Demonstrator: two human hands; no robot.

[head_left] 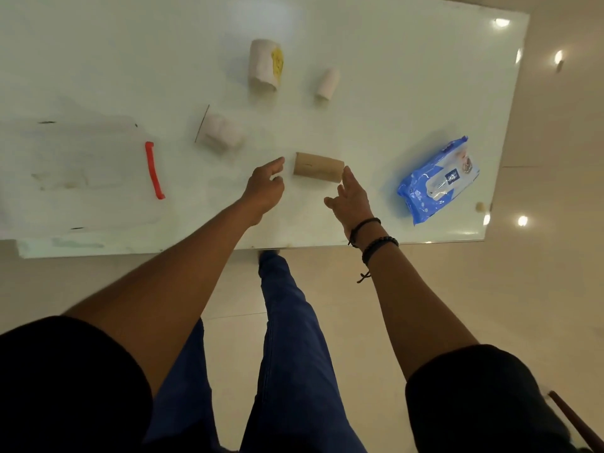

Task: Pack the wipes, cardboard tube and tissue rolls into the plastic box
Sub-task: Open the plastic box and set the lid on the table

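A brown cardboard tube (317,167) lies on its side on the white table (376,132). My left hand (265,188) hovers just left of it, fingers apart and empty. My right hand (351,199) is at the tube's right end, its fingertips touching or nearly touching it, fingers spread. Three white tissue rolls lie further back: one with a yellow label (265,65), a small one (327,84), and one (220,131) near the box. A blue pack of wipes (439,179) lies at the right. The clear plastic box (75,174) with a red handle (153,170) stands at the left.
The table's near edge (294,246) runs just behind my wrists, and its right edge lies close to the wipes. My legs in blue trousers stand on the tiled floor below. A small beige object (479,206) sits at the table's right corner.
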